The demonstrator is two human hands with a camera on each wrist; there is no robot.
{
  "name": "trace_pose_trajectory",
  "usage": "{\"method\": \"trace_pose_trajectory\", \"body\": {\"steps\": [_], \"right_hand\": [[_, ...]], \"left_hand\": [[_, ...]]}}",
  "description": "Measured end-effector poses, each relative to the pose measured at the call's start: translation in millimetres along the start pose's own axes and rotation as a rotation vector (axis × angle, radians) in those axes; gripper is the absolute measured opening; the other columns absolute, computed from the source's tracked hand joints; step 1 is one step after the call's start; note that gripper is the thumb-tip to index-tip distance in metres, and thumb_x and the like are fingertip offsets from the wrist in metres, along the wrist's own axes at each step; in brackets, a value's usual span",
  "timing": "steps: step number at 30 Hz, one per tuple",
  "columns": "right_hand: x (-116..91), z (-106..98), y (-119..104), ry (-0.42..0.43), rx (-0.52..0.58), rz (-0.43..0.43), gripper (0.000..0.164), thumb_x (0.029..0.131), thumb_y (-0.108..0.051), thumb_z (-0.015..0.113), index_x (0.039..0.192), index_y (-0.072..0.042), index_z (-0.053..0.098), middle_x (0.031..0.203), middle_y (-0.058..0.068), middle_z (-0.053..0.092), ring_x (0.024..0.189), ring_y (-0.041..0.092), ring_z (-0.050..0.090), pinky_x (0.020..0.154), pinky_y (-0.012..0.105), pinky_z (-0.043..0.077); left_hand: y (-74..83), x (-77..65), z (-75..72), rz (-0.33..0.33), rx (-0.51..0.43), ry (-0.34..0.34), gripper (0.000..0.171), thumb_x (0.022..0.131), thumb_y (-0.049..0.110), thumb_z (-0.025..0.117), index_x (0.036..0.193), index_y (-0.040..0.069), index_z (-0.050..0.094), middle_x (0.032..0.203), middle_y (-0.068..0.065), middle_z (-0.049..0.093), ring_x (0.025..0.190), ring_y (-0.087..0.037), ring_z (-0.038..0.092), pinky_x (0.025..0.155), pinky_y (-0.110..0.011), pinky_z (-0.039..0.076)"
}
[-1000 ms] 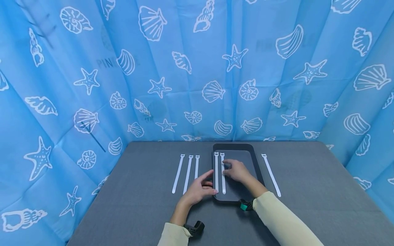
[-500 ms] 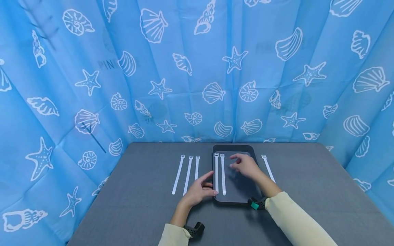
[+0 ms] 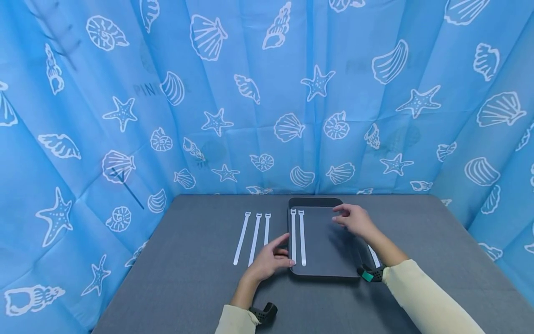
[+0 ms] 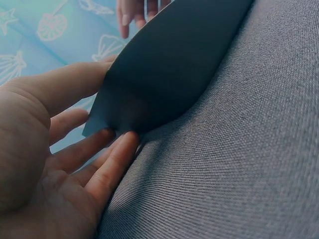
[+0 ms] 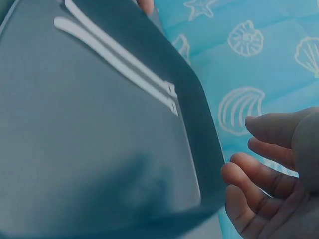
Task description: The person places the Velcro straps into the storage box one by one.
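Note:
A dark grey rectangular tray [image 3: 323,250] lies on the table. Along its left side are two white cable straps [image 3: 302,239] with slotted heads, side by side. My left hand [image 3: 264,262] holds the tray's left wall near the front corner. In the left wrist view the thumb reaches over the rim, and fingertips [image 4: 130,142] touch the wall from outside. My right hand [image 3: 356,220] hovers over the tray's right edge with loosely bent fingers and nothing in them. The right wrist view shows this hand [image 5: 271,184] beside the tray's wall [image 5: 207,129].
Left of the tray, several more white straps [image 3: 242,239] lie on the grey table [image 3: 200,260], partly covered by my left hand. Another strap [image 3: 374,256] lies right of the tray, mostly behind my right forearm. A blue curtain [image 3: 258,116] with shell prints hangs behind.
My right hand has left the second strap in the tray and moved right, across to the tray's right edge. The left hand has stayed at the left wall.

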State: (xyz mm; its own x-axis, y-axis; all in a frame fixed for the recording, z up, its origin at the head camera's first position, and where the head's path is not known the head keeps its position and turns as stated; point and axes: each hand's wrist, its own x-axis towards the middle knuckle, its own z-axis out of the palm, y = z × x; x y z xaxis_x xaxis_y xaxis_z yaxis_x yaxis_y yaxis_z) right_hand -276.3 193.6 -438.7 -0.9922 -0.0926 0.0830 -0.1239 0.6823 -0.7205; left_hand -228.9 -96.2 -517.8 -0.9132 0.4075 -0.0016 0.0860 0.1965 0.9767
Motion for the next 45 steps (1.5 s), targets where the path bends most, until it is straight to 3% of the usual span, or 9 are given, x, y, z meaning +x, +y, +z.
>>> {"method": "trace_pose_trajectory", "body": {"steps": [8,15,19,25,35,42,45], "right_hand": [[-6.7,-17.2,15.4,0.021,-0.013,0.016,0.033,0.094,-0.007,0.062,0.122,0.010,0.059,0.093,0.019,0.066,0.082,0.034,0.066,0.069,0.042,0.056],[-9.1,-26.3,32.5,0.026,-0.054,0.070,0.034,0.093,-0.007,0.062,0.121,0.011,0.057,0.092,0.020,0.065,0.079,0.033,0.064,0.064,0.039,0.053],[-8.3,-28.0,43.9,0.023,-0.077,0.103,0.033,0.093,-0.007,0.062,0.120,0.011,0.058,0.089,0.018,0.063,0.075,0.027,0.061,0.065,0.039,0.051],[-9.0,-28.9,57.9,-0.002,-0.084,0.116,0.032,0.091,-0.004,0.062,0.118,0.013,0.058,0.090,0.021,0.064,0.076,0.028,0.061,0.065,0.041,0.052],[-7.3,-24.5,76.2,-0.040,-0.127,0.238,0.042,0.087,-0.004,0.064,0.123,0.014,0.052,0.094,0.025,0.061,0.076,0.028,0.059,0.061,0.037,0.051],[-4.8,-18.6,75.4,-0.013,-0.212,0.236,0.040,0.086,-0.002,0.066,0.121,0.013,0.054,0.113,0.036,0.055,0.093,0.042,0.054,0.078,0.053,0.046],[-3.9,-17.3,73.7,-0.013,-0.233,0.257,0.041,0.086,-0.002,0.065,0.122,0.014,0.052,0.113,0.036,0.054,0.094,0.043,0.054,0.078,0.054,0.046]], "left_hand": [[-1.7,0.7,0.4,0.010,0.001,-0.005,0.079,0.083,0.015,0.077,0.151,0.017,0.037,0.146,-0.011,0.041,0.110,-0.021,0.055,0.085,-0.032,0.053],[-1.8,0.5,-0.2,0.016,0.002,-0.006,0.079,0.083,0.018,0.077,0.151,0.017,0.037,0.146,-0.010,0.042,0.111,-0.022,0.055,0.085,-0.032,0.053],[-1.6,-0.7,-0.4,0.031,0.004,-0.009,0.076,0.084,0.013,0.076,0.150,0.014,0.037,0.145,-0.012,0.042,0.110,-0.024,0.056,0.085,-0.032,0.053],[-0.1,-1.6,0.0,0.028,0.005,-0.011,0.077,0.084,0.014,0.076,0.150,0.013,0.037,0.145,-0.013,0.042,0.110,-0.024,0.056,0.085,-0.032,0.053],[-0.4,-0.3,0.9,0.019,0.001,-0.009,0.076,0.085,0.014,0.075,0.151,0.014,0.037,0.145,-0.013,0.042,0.110,-0.023,0.056,0.086,-0.032,0.052],[-0.8,-0.7,-0.5,0.022,0.013,-0.004,0.077,0.085,0.015,0.076,0.151,0.014,0.037,0.144,-0.011,0.043,0.108,-0.021,0.056,0.084,-0.030,0.052],[-0.7,-0.4,-0.2,0.020,0.006,-0.007,0.077,0.085,0.015,0.076,0.151,0.015,0.036,0.145,-0.011,0.042,0.108,-0.021,0.056,0.085,-0.030,0.052]]}}
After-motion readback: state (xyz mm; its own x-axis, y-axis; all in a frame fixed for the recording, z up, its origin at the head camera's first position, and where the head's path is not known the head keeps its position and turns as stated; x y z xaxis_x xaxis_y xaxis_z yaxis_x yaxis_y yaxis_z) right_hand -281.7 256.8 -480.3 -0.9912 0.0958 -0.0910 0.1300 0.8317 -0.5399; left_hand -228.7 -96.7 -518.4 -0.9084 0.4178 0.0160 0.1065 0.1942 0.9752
